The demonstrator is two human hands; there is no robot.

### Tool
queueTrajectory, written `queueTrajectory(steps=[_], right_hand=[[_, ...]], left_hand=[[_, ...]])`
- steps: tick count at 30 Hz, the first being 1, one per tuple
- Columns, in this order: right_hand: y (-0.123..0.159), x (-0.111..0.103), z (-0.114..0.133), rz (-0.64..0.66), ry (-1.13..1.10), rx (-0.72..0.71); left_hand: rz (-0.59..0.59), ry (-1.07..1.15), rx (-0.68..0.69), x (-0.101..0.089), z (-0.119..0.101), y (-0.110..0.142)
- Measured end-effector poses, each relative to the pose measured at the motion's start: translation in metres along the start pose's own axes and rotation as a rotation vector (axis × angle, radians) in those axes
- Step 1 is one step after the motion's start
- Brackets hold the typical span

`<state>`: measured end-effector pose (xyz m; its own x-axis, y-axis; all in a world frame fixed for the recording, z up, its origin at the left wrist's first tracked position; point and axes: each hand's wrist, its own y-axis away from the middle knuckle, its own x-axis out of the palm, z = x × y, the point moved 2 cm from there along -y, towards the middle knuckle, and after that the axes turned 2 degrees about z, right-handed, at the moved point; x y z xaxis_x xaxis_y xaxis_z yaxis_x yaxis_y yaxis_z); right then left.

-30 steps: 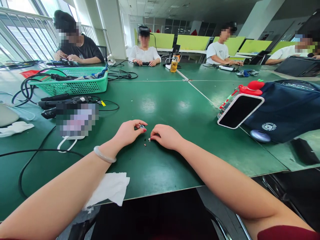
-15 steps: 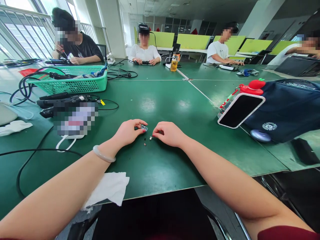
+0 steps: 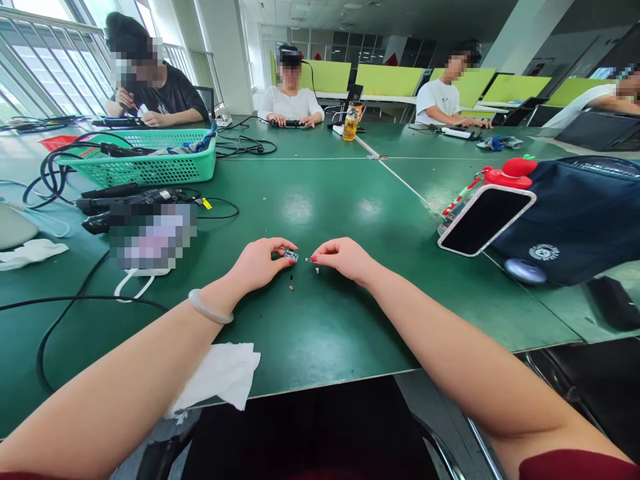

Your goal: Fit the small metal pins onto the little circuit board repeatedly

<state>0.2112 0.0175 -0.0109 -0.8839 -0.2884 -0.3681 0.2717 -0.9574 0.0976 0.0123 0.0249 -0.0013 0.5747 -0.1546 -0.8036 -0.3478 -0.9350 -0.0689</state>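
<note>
Between its thumb and fingers, my left hand (image 3: pixel 261 264) grips a small circuit board (image 3: pixel 291 255) just above the green table (image 3: pixel 325 327). Just right of the board, my right hand (image 3: pixel 343 259) pinches a tiny pale part (image 3: pixel 308 259) in its fingertips, too small to name. Another tiny whitish part (image 3: pixel 317 271) lies on the table below these fingertips. A tiny black piece (image 3: pixel 291 277) and a tiny reddish-brown piece (image 3: pixel 292 288) sit below the board. A small gap separates the pinched part from the board.
To the left are a green basket (image 3: pixel 145 175) with cables, a blurred phone-like device (image 3: pixel 159 237) and a white tissue (image 3: pixel 225 373). At right, a phone (image 3: pixel 486 221) leans by a dark blue bag (image 3: pixel 575 227). Several people sit across the table, near a bottle (image 3: pixel 350 125).
My right hand has lifted slightly and shifted right, now pinching a tiny part level with the board. A whitish part shows on the table beneath it. My left hand keeps the board.
</note>
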Motion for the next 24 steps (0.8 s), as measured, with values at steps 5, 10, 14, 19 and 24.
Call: queueTrajectory(steps=[5,10,14,19,24], right_hand=[[-0.002,-0.002,-0.002,-0.149,0.515,-0.067],[0.001,-0.007,0.002,-0.153,0.641,-0.066],[0.006,-0.006,0.005,-0.106,0.639,0.021],[0.007,0.001,0.003,-0.021,0.668,-0.007],[0.008,0.007,0.007,0.015,0.756,-0.179]], left_hand=[[0.003,-0.002,0.007,0.001,0.002,-0.002],[0.011,0.007,-0.015,0.000,0.000,-0.002],[0.011,0.010,-0.037,0.000,-0.003,0.000],[0.014,0.024,-0.034,0.001,-0.001,0.000],[0.024,0.040,-0.021,0.002,0.000,-0.001]])
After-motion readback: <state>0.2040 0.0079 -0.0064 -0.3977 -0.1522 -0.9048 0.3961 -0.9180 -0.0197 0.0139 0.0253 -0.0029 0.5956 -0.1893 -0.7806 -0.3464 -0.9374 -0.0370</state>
